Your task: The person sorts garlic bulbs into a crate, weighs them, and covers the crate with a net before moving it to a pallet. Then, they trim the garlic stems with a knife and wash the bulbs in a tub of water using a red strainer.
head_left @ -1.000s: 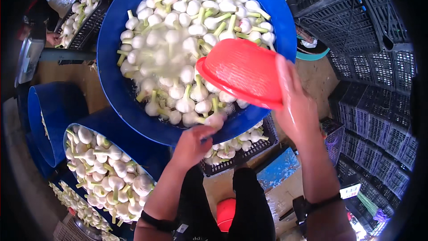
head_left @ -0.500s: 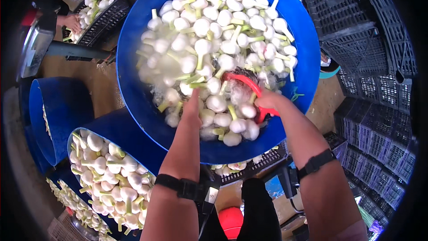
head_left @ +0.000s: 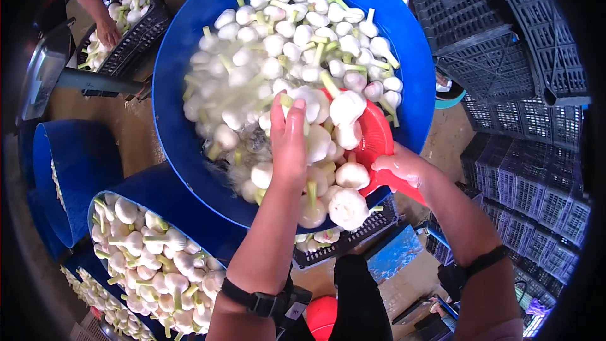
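My right hand point(head_left: 404, 169) is closed on the rim of a red plastic colander point(head_left: 377, 129), heaped with wet white garlic bulbs point(head_left: 348, 207) with short green stems. The colander is tilted and lifted over the near part of a big blue tub point(head_left: 421, 57). My left hand point(head_left: 289, 129) rests against the left side of the heap, fingers stretched up and a little apart, with bulbs beside and behind them. In the tub, many more garlic bulbs point(head_left: 274, 44) float in cloudy, churning water. The colander's left side is hidden by the bulbs and my left hand.
At lower left, a blue barrel point(head_left: 158, 183) holds more garlic, with another blue barrel point(head_left: 79, 177) beyond it. Black crates point(head_left: 480, 44) stack along the right. A co-worker's hand point(head_left: 107, 31) reaches into a garlic crate point(head_left: 136, 44) at upper left. Below the tub sits a crate point(head_left: 353, 240).
The red colander has come up out of the water, now full of garlic. My left hand has moved right and up against the bulbs. The view has shifted slightly.
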Action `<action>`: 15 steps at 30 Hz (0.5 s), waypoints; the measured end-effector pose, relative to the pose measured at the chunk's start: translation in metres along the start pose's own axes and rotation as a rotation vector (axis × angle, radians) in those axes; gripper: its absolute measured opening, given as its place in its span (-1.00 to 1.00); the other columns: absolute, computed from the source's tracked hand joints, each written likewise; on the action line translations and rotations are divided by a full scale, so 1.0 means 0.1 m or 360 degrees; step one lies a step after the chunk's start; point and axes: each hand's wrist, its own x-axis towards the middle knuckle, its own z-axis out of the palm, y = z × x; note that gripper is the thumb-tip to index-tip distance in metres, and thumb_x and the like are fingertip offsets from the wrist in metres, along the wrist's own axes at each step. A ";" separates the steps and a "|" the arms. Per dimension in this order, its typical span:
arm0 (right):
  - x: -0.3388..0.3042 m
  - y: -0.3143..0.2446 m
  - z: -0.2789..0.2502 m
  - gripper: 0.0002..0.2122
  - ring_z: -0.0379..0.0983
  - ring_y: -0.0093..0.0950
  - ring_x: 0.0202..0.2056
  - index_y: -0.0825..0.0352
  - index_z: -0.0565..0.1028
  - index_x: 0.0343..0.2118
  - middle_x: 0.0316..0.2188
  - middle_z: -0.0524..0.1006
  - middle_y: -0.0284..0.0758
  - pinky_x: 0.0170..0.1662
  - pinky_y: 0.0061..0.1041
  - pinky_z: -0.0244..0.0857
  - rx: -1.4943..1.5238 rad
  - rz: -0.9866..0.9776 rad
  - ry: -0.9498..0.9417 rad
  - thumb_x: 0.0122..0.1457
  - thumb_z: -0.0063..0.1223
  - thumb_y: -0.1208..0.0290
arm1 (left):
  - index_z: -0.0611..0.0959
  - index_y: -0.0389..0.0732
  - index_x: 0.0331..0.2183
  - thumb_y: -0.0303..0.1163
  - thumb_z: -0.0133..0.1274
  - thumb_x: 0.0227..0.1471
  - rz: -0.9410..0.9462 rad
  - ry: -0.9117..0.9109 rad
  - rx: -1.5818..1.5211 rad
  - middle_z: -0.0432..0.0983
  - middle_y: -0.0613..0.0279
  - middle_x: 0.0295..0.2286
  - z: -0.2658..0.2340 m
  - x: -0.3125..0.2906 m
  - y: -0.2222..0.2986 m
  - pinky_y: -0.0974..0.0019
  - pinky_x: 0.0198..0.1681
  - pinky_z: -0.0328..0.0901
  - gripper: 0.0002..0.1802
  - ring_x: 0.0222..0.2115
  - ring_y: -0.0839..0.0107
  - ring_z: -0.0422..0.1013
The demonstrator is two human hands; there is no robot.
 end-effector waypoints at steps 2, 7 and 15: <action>-0.19 0.01 0.05 -0.52 0.46 -0.49 -0.39 0.31 0.30 -0.02 -0.28 0.49 -0.29 -0.45 -0.49 0.36 0.0125 -0.0191 0.0156 -0.13 -0.03 0.52 | 0.19 -0.31 0.07 -0.21 -0.07 0.04 0.0125 -0.0069 -0.0098 0.27 0.09 -0.09 0.16 -0.14 0.09 0.36 0.02 0.07 -0.37 -0.09 0.38 0.22; -0.92 0.17 0.03 -0.47 0.40 -0.43 -0.17 0.31 0.25 0.02 -0.18 0.44 -0.28 -0.10 -0.45 0.29 0.0095 -0.0236 0.0341 -0.12 -0.02 0.53 | 0.20 -0.33 0.07 -0.25 0.03 -0.05 0.0385 -0.0416 -0.0077 0.25 0.08 -0.07 0.40 -0.66 0.18 0.33 0.03 0.09 -0.32 -0.05 0.37 0.20; -1.88 1.48 0.15 -0.54 0.31 -0.43 -0.07 0.42 0.27 -0.03 -0.12 0.38 -0.24 0.00 -0.44 0.19 0.0313 -0.0662 0.1192 -0.09 0.00 0.64 | 0.22 -0.30 0.08 -0.02 0.10 -0.17 0.0371 -0.1305 -0.0005 0.13 -0.01 0.04 0.66 -1.41 -0.43 0.14 0.15 -0.15 -0.14 0.13 0.13 -0.02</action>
